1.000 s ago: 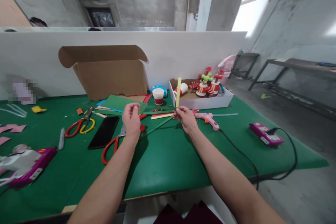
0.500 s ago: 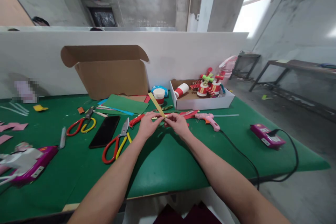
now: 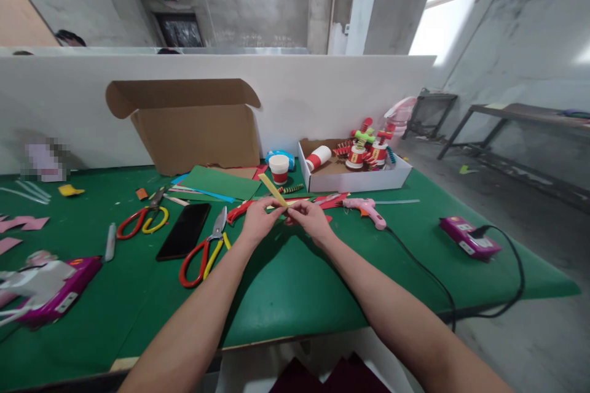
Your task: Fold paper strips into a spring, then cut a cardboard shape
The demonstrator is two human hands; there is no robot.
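A narrow yellow paper strip slants up and to the left from my fingertips, above the green table. My left hand pinches its lower end. Right beside it, my right hand pinches the same end, fingertips nearly touching the left ones. Just behind the hands lie a dark coiled paper spring and several red paper pieces. A pink glue gun rests to the right of my right hand. Scissors with red and yellow handles lie left of my left wrist.
A white box holds decorated paper cups. A red-and-white cup stands behind my hands. Green paper sheets, a black phone and another pair of scissors lie left. Purple power strips sit at both sides, with a trailing cord.
The upper end of the yellow strip has tipped lower and a little left, so less of it stands up. Both hands keep pinching it, almost in the same place.
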